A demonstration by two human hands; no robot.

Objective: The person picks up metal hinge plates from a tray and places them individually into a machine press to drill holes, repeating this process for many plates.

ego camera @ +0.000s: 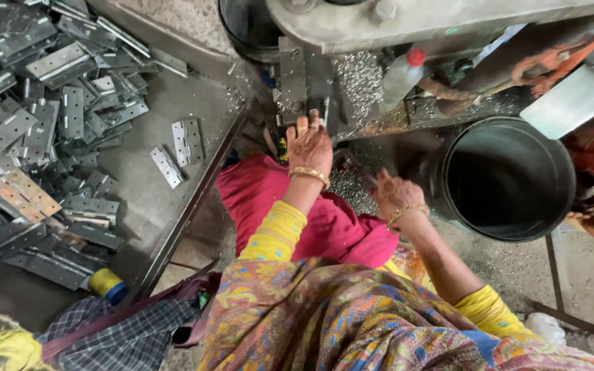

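Left hand (309, 145) reaches forward with fingers extended and slightly spread, fingertips touching a small metal piece (314, 110) at the press machine (379, 27); whether it grips the piece I cannot tell. Right hand (397, 192) hangs loosely curled over metal shavings (345, 185), holding nothing visible. A black bucket (507, 178) crowds the right side. Leftward, hinge plates (42, 130) lie piled on a tray (173, 227), long axes pointing every way.

Dull grey metal hinges (42, 130); glossy black bucket (507, 178), probably plastic; matt pink cloth (324, 220); bright metal shavings (359, 79).
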